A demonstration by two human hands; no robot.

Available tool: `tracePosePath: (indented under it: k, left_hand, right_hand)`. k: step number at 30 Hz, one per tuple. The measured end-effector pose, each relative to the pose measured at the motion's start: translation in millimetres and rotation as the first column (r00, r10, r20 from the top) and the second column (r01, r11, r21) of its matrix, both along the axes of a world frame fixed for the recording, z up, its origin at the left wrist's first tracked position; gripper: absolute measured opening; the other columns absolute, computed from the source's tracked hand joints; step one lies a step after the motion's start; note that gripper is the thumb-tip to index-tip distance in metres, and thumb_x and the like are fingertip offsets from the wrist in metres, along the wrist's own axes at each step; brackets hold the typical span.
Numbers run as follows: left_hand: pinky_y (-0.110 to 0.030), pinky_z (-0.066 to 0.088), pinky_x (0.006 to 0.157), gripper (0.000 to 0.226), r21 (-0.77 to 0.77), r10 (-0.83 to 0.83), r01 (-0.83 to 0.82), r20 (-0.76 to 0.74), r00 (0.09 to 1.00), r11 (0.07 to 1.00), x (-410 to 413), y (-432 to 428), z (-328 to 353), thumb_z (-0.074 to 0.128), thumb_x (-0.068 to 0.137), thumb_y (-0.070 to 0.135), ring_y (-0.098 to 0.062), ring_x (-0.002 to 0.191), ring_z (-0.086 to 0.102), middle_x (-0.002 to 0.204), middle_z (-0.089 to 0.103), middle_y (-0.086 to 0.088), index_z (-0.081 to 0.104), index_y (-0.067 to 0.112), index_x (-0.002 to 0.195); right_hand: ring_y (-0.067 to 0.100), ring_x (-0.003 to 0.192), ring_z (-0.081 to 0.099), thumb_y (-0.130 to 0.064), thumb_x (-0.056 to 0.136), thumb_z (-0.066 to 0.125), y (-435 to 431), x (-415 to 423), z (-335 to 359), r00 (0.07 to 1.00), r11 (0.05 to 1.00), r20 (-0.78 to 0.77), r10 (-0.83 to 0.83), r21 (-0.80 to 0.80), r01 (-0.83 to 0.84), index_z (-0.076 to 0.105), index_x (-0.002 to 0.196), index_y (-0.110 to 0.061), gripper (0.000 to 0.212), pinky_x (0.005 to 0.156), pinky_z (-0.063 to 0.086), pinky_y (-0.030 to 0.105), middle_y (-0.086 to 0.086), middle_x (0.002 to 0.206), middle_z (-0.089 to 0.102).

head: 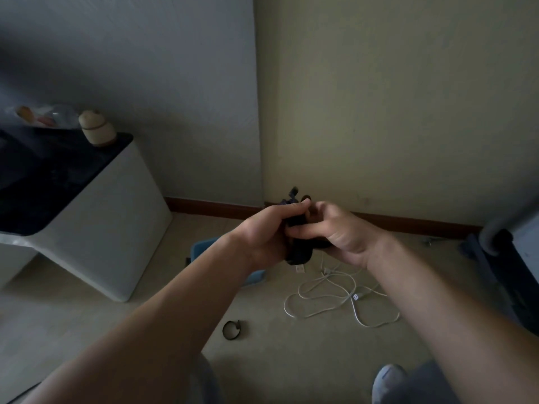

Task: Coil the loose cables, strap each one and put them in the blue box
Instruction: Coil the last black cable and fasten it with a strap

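A coiled black cable [300,252] hangs between both hands in the middle of the head view. My left hand [269,231] grips the bundle from the left. My right hand [332,231] holds it from the right, fingers curled over its top, where a black end [293,192] sticks up. A silver plug [299,268] dangles below the bundle. A loose white cable [335,295] lies tangled on the floor under my hands. A black strap [232,330] lies curled on the floor nearer me. The blue box [204,247] sits on the floor behind my left forearm, mostly hidden.
A white cabinet [96,228] with a dark top stands at the left, a small round jar [97,128] on it. Walls meet in a corner straight ahead. Dark furniture [507,258] stands at the right edge. My shoe [388,380] shows at the bottom.
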State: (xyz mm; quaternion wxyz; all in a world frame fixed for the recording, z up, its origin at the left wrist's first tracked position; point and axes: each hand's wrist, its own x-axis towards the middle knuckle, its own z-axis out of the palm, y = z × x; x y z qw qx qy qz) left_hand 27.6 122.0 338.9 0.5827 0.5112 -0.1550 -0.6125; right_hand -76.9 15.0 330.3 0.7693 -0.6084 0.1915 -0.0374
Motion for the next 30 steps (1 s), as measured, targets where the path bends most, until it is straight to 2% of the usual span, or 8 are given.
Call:
tracePosePath:
  k: [4,7,9,13,19,22,24,30]
  left_hand:
    - [-0.029,0.044,0.072,0.026,-0.04,-0.042,0.041,-0.01,0.999,0.998,5,2,-1,0.052,0.094,0.029,-0.019,0.079,0.057,0.084,0.057,-0.006,0.068,0.015,0.079]
    - [-0.032,0.038,0.072,0.018,-0.072,-0.057,0.054,-0.034,0.998,0.996,8,3,0,0.052,0.084,0.029,-0.02,0.075,0.048,0.076,0.051,-0.005,0.059,0.012,0.085]
    - [-0.032,0.036,0.071,0.022,-0.122,-0.089,0.081,-0.06,0.994,0.989,12,5,1,0.047,0.078,0.025,-0.019,0.07,0.04,0.065,0.048,-0.003,0.06,0.01,0.086]
    - [-0.032,0.036,0.079,0.023,-0.232,-0.194,0.176,-0.057,0.979,0.957,19,10,-2,0.06,0.065,0.022,-0.02,0.075,0.042,0.073,0.044,-0.006,0.073,0.009,0.08]
    - [-0.038,0.029,0.099,0.014,-0.347,-0.293,0.274,-0.004,0.956,0.897,15,14,-1,0.059,0.085,0.017,-0.034,0.102,0.033,0.101,0.038,-0.012,0.071,0.012,0.088]
    - [-0.032,0.045,0.092,0.016,-0.368,-0.282,0.248,-0.041,0.959,0.896,14,16,-2,0.058,0.087,0.013,-0.027,0.095,0.055,0.094,0.056,-0.014,0.073,0.008,0.09]
    - [-0.033,0.053,0.089,0.028,-0.379,-0.275,0.229,-0.07,0.959,0.897,12,16,-3,0.048,0.091,0.007,-0.024,0.096,0.066,0.099,0.067,-0.015,0.072,0.001,0.104]
    - [-0.037,0.052,0.096,0.043,-0.331,-0.195,0.184,-0.002,0.981,0.926,8,11,-3,0.048,0.091,0.006,-0.032,0.108,0.061,0.114,0.062,-0.024,0.049,-0.018,0.127]
  right_hand:
    - [0.022,0.092,0.07,0.001,0.071,0.071,-1,-1,1,0.999,0.997,0.024,0.034,0.066,-0.036,0.068,0.102,-0.001,0.032,0.084,0.054,0.03,0.012,0.093,0.072]
    - [0.022,0.088,0.068,0.002,0.072,0.069,-2,-1,1,0.997,0.995,0.054,0.046,0.089,-0.051,0.067,0.097,-0.003,0.025,0.085,0.052,0.032,0.01,0.088,0.07]
    - [0.022,0.089,0.066,0.002,0.074,0.068,-3,-2,2,0.996,0.993,0.074,0.054,0.105,-0.061,0.065,0.099,-0.003,0.027,0.087,0.05,0.033,0.009,0.088,0.069]
    - [0.027,0.098,0.06,0.003,0.076,0.066,-6,-7,3,0.99,0.986,0.114,0.089,0.133,-0.104,0.062,0.111,-0.002,0.035,0.093,0.046,0.034,0.012,0.095,0.066]
    - [0.033,0.109,0.059,0.004,0.081,0.061,-8,-13,7,0.978,0.976,0.157,0.137,0.148,-0.161,0.056,0.123,0.007,0.042,0.1,0.045,0.039,0.02,0.11,0.062]
    - [0.035,0.11,0.056,0.003,0.081,0.062,-9,-14,7,0.982,0.979,0.14,0.13,0.136,-0.15,0.055,0.124,0.01,0.045,0.102,0.041,0.043,0.021,0.11,0.06]
    - [0.036,0.11,0.054,0.003,0.08,0.062,-10,-15,6,0.985,0.982,0.119,0.121,0.129,-0.136,0.055,0.124,0.01,0.046,0.103,0.039,0.044,0.021,0.109,0.059]
    - [0.032,0.104,0.059,0.004,0.079,0.063,-12,-16,8,0.986,0.98,0.101,0.134,0.133,-0.147,0.06,0.116,0.005,0.037,0.098,0.045,0.037,0.018,0.101,0.063]
